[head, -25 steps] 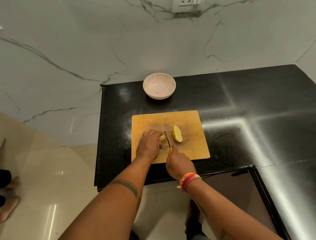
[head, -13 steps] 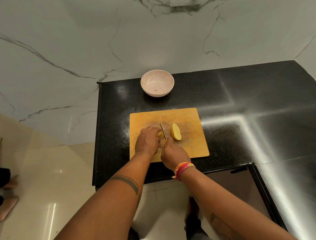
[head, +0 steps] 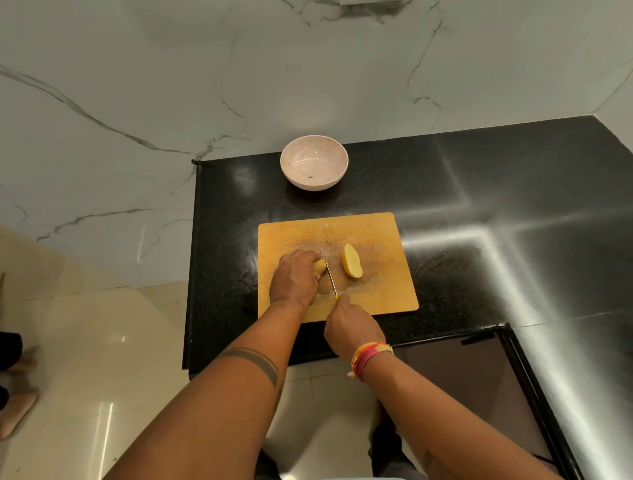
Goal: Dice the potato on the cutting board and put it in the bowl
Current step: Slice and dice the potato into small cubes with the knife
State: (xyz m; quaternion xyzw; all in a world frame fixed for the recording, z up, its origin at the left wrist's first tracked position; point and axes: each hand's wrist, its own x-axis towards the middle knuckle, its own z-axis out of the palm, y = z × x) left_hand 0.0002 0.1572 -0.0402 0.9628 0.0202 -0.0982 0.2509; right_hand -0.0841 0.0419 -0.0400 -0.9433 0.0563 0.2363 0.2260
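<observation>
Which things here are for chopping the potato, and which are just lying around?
For the job: left hand holding a potato piece, right hand gripping the knife, other potato half, cutting board, bowl.

Just there: wall socket, wristbands.

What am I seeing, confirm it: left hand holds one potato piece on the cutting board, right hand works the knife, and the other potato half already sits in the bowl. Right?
One thing is wrong. The other potato half is not in the bowl; it lies on the cutting board, right of the knife. The head view shows it. The left hand does hold a potato piece, and the right hand the knife.
</observation>
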